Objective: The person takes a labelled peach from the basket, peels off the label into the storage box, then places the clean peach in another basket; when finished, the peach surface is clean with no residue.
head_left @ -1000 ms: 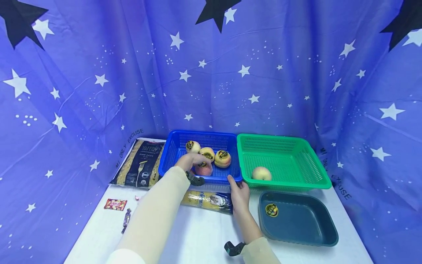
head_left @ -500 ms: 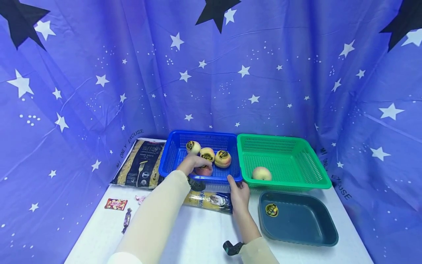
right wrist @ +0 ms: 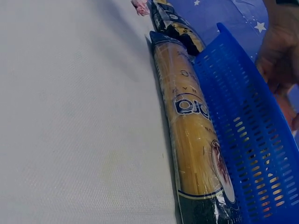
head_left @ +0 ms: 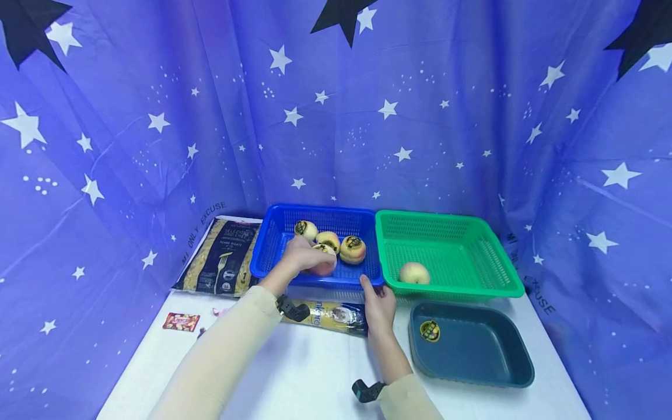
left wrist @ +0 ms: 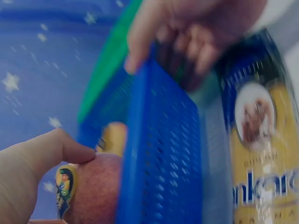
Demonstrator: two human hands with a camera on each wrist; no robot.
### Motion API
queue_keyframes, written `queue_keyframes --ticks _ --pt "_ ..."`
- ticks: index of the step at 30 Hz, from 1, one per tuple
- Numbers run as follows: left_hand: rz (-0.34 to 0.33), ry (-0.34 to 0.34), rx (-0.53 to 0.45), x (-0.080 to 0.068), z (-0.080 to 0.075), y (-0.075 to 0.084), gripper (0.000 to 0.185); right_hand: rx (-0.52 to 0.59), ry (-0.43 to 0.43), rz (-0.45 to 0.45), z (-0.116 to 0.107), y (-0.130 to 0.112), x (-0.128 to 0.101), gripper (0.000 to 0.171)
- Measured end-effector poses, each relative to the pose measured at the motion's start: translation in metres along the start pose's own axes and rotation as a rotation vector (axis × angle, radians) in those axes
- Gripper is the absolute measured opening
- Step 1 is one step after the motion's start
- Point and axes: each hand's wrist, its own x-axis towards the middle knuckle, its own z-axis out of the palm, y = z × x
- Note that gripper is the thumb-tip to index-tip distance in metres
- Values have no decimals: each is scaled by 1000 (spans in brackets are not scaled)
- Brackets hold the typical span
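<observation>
My left hand [head_left: 303,255] is inside the blue basket [head_left: 320,213] and grips a peach [head_left: 324,267] with a round black-and-gold sticker. In the left wrist view its thumb presses the top of this peach, close to the basket's front wall. Three other stickered peaches lie behind and beside it, among them a right-hand peach [head_left: 353,251]. My right hand [head_left: 380,306] holds the basket's front rim near the right corner, thumb on top and fingers curled below on the outside. A pack of spaghetti [head_left: 328,315] lies along the front of the basket.
A green basket [head_left: 451,221] with one peach [head_left: 415,273] adjoins on the right, a dark grey-blue tub [head_left: 472,344] in front of it. To the left lie a penne bag [head_left: 220,256], a red candy packet [head_left: 181,321] and a pink-wrapped sweet [head_left: 219,312]. Starry curtains enclose the table.
My left hand has risen slightly with the peach, whose sticker now shows more, and the left wrist has swung to the left. My right hand keeps its hold on the rim.
</observation>
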Motion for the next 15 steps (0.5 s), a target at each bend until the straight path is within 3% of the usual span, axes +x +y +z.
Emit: queue_keyframes --ticks 6,8,15 --pt "115 -7 -350 -43 -11 5 71 5 3 2 -1 -2 -1 80" --pt "155 -8 -441 -58 -12 4 71 1 3 1 0 -3 -1 80" --pt "265 19 -592 -103 -11 -18 73 -51 21 20 2 -3 0 77"
